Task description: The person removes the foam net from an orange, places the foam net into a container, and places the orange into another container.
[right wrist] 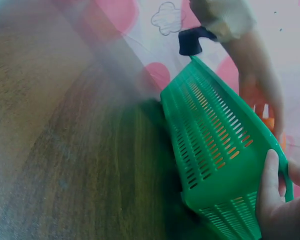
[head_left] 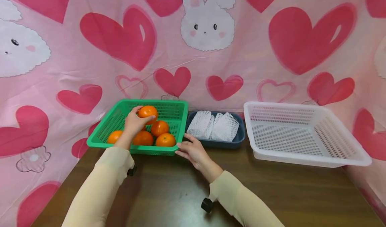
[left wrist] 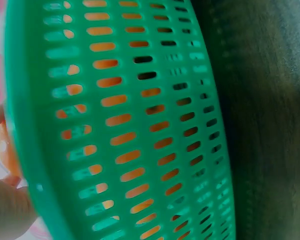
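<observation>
My left hand (head_left: 134, 123) holds an orange (head_left: 148, 112) between thumb and fingers, above the other fruit in the green basket (head_left: 102, 144). Several more oranges (head_left: 166, 140) lie in the basket, some partly hidden behind my left hand and wrist. At the basket's front right corner, my right hand (head_left: 195, 152) grips the rim; the right wrist view shows its thumb (right wrist: 269, 175) against the outer side. The left wrist view mostly looks at the slotted basket wall (left wrist: 135, 120), with orange fruit showing through the slots.
Right of the green basket stands a dark blue tray (head_left: 238, 143) holding white foam net sleeves (head_left: 224, 126). Farther right is a white slotted basket (head_left: 301, 160). Everything rests on a brown wooden table (head_left: 175, 193), with a pink heart-patterned cloth (head_left: 256, 62) hanging behind.
</observation>
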The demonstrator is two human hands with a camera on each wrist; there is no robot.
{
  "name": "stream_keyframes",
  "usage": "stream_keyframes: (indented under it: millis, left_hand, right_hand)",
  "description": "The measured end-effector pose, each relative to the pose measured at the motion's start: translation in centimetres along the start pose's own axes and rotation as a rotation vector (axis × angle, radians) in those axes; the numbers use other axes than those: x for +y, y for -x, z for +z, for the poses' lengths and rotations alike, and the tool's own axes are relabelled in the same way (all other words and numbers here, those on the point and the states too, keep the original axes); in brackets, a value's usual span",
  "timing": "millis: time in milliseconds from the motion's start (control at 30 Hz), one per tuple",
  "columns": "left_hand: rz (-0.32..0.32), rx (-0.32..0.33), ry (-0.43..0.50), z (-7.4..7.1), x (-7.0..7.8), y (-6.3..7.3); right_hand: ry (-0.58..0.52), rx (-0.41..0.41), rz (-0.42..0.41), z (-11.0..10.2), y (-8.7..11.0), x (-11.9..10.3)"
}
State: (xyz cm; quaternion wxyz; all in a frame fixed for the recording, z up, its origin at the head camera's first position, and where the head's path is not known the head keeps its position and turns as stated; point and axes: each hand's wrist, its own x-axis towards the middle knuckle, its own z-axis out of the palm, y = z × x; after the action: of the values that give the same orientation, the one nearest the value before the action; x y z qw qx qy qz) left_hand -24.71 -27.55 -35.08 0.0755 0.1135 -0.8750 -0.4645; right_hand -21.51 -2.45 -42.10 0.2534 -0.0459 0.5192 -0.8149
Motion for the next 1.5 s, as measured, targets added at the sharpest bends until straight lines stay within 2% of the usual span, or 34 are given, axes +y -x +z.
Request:
stream_keyframes:
  millis: [233,400,667,867,1000,1167,1500]
  left_hand:
    - [-0.072,0.029,-0.008,-0.1,-1.2,-0.6]
    - [-0.088,-0.001,0.005,-0.2,-1.5,-0.8]
    - [-0.095,-0.034,-0.108,-0.1,-1.7,-1.3]
    - [-0.061,-0.025,-0.146,0.3,-2.2,-1.6]
    - [-0.012,-0.034,-0.250,1.0,-2.6,-1.9]
    - [0.034,-0.078,-0.387,2.0,-2.8,-2.0]
    - [0.032,-0.142,-0.485,3.1,-2.5,-1.9]
  right_hand:
    - [-0.019,0.005,-0.011,0.6,0.1,0.7]
    - [-0.024,0.002,-0.018,1.0,0.2,0.8]
    - [-0.032,-0.007,-0.029,1.0,0.0,0.9]
    - [-0.034,-0.001,-0.027,0.8,0.0,0.8]
    - [-0.027,0.000,-0.018,0.7,0.0,0.7]
    - [-0.027,0.004,-0.019,0.8,0.0,0.7]
    - [-0.025,0.013,-0.026,0.6,0.1,0.4]
